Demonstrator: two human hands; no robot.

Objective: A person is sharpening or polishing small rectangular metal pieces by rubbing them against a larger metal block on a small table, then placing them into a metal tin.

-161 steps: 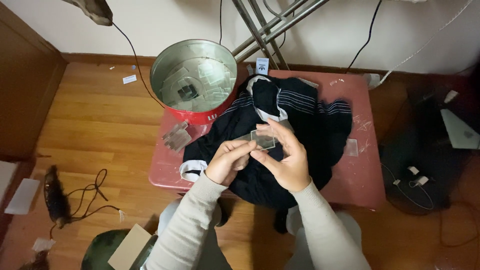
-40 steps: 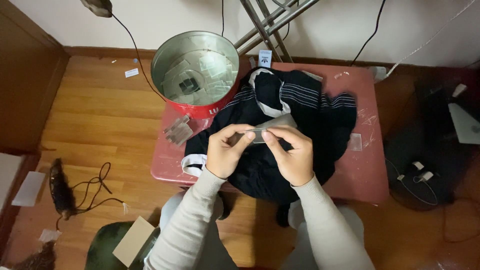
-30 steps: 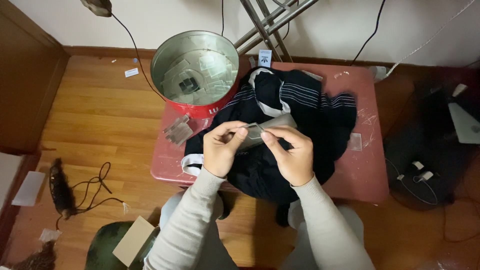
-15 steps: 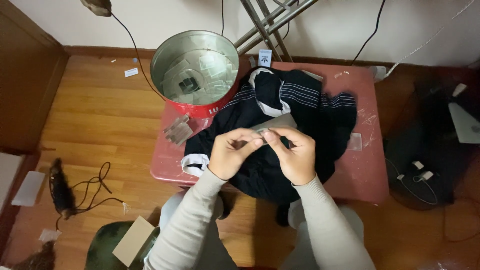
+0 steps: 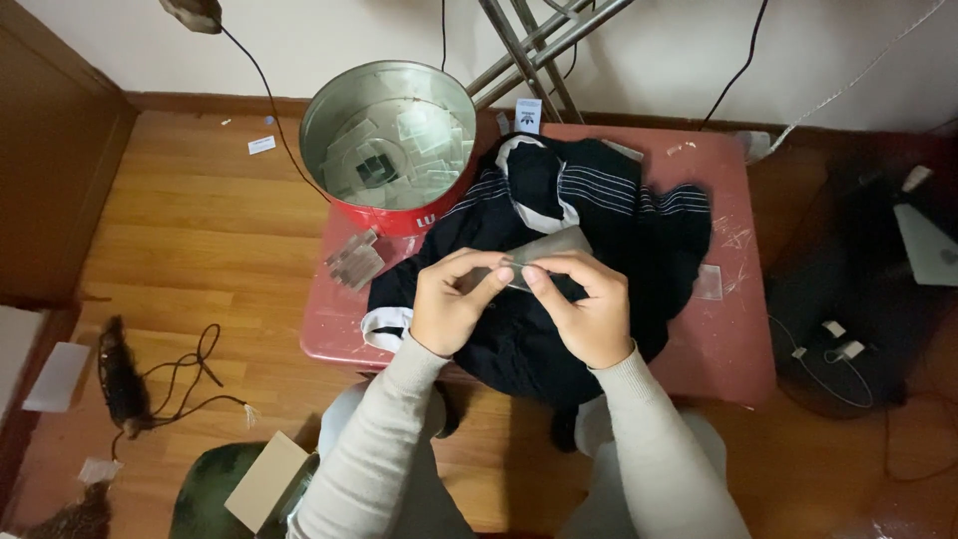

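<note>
Your left hand (image 5: 457, 302) and your right hand (image 5: 589, 307) meet just below the centre of the frame, above the dark garment (image 5: 559, 250). Both hands pinch one small clear plastic bag (image 5: 539, 255) between thumbs and fingertips: the left hand grips its left end, the right hand grips its lower edge near the middle. The remaining fingers of both hands are curled in. The bag stands out from the fingers toward the upper right and lies flat over the garment; whether it touches the cloth cannot be told.

The garment is dark with thin white stripes and a white collar. It is spread in a heap over the red table (image 5: 733, 329) and covers most of the table's middle. One white cuff hangs at the table's lower left edge.

A round metal tin (image 5: 389, 205) with a red outer wall stands at the upper left corner of the table, touching the garment's edge. It contains a loose layer of clear plastic bags. A small stack of clear bags (image 5: 354, 262) lies on the table just below the tin. A single clear piece (image 5: 709, 282) lies on the table at the right, just beside the garment.

A black cable (image 5: 190, 374) lies on the wooden floor at the lower left of the frame.
</note>
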